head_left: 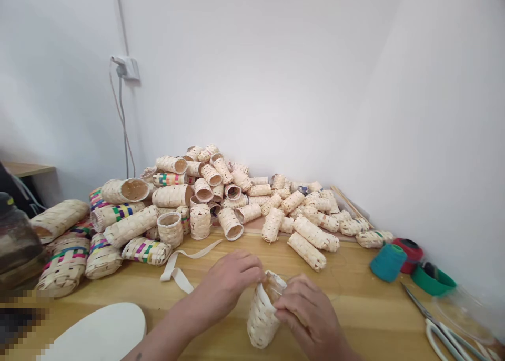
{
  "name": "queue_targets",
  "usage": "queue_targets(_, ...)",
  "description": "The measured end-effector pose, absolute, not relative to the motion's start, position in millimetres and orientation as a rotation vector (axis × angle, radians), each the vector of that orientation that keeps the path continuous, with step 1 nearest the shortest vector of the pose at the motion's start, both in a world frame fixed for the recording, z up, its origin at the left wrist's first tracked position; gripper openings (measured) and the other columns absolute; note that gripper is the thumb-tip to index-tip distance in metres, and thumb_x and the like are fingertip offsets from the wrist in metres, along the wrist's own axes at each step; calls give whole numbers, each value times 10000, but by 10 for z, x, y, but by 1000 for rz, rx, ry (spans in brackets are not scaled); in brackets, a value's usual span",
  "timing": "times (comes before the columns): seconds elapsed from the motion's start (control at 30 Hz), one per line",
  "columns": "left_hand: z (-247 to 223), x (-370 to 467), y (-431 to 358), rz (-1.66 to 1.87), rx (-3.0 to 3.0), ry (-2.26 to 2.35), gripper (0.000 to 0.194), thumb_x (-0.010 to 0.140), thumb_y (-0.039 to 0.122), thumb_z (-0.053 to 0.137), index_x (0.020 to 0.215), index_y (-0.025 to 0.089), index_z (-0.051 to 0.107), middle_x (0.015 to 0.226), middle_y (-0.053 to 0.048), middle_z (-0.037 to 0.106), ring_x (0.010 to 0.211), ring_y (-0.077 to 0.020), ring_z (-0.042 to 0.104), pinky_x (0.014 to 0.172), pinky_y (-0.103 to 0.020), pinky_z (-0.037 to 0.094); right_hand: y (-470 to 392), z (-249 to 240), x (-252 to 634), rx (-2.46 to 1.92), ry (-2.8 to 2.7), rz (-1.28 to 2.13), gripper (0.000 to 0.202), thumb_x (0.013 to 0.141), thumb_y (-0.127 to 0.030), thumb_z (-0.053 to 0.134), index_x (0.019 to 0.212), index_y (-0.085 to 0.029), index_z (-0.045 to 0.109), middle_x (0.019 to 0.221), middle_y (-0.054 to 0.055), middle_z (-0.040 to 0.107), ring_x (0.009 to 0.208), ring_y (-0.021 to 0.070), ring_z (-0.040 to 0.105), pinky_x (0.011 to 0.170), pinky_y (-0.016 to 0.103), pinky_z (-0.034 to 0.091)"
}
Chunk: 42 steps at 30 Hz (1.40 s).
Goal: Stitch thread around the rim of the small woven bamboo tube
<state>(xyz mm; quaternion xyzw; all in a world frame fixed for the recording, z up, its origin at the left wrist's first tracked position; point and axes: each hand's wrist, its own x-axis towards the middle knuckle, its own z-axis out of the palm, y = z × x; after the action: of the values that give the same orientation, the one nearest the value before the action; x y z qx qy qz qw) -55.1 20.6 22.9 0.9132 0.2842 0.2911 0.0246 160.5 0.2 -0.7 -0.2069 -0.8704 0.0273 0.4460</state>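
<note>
A small woven basket (260, 319) of pale strips stands slightly tilted on the wooden table, its open mouth up and edged with white ribbon. My left hand (236, 274) is closed on the left side of the rim, fingertips pressed to the white edging. On the right side of the rim my right hand (307, 311) pinches the edge, its thumb and fingers close together. Whether a needle or thread is between those fingers is too small to tell. Left of my left hand lies a loose white ribbon (177, 277).
Many woven baskets (201, 221) are piled along the wall. At the right are a teal thread cone (389, 262), a red spool (408, 253), a green dish (437, 284), scissors (434, 321) and a clear lid. A white oval board (100, 332) lies front left, near a dark jar (18, 250).
</note>
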Motion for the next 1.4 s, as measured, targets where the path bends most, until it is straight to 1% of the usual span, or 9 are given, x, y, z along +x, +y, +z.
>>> queue_targets(0.27,143,-478,161,1211,2726,841,259,949,138,372,839,170,603,849,-44,608,759,-147,540,641,-222,389,45,-100,1520,-476,-2192,-15,186,976,-222,438,845,-201,570,673,11,616,614,161,516,575,295,418)
queue_targets(0.37,160,-450,139,1220,2636,828,255,940,133,366,833,156,596,830,-56,604,725,-144,545,627,-221,404,30,-91,1520,-512,-2177,-27,167,965,-203,450,839,-197,558,680,13,610,618,161,516,571,287,410)
queue_targets(0.5,182,-443,125,1223,2510,822,259,952,170,368,811,148,584,781,-51,578,700,-145,540,625,-227,420,0,18,1629,-574,-2184,36,132,957,-185,461,862,-207,549,720,18,598,679,171,534,625,302,427)
queue_targets(0.6,168,-445,126,1189,2512,821,260,953,183,386,828,155,612,837,-66,606,768,-162,564,673,-242,442,12,89,1740,-608,-2227,77,161,979,-227,441,867,-219,557,740,17,600,711,179,533,665,323,430)
queue_targets(0.7,152,-452,141,1183,2530,743,254,952,159,393,878,166,636,949,-73,642,884,-168,586,768,-257,453,44,113,1813,-623,-2270,107,187,988,-255,426,873,-220,570,749,17,602,722,182,522,664,326,423)
queue_targets(0.77,153,-457,156,1160,2513,669,237,951,151,408,897,170,639,974,-66,663,904,-163,595,806,-262,450,62,115,1833,-618,-2278,125,203,991,-266,417,874,-214,574,751,16,600,725,178,517,668,326,424)
queue_targets(0.97,143,-455,182,1151,2405,634,197,945,175,448,871,175,630,892,-49,695,821,-164,609,748,-256,455,75,138,1817,-605,-2264,120,246,996,-301,401,857,-215,585,740,17,616,719,176,528,656,323,443)
queue_targets(1.27,41,-397,156,1129,2271,699,272,972,262,372,825,160,577,813,-33,607,761,-150,563,708,-238,438,56,113,1825,-604,-2288,104,232,995,-277,401,847,-212,567,752,19,608,722,178,525,659,324,430)
queue_targets(1.4,47,-392,172,1114,2268,695,267,970,257,399,836,154,606,806,-32,620,753,-141,569,700,-227,432,55,119,1816,-615,-2307,124,208,994,-266,408,856,-214,555,755,16,600,736,183,518,667,328,419)
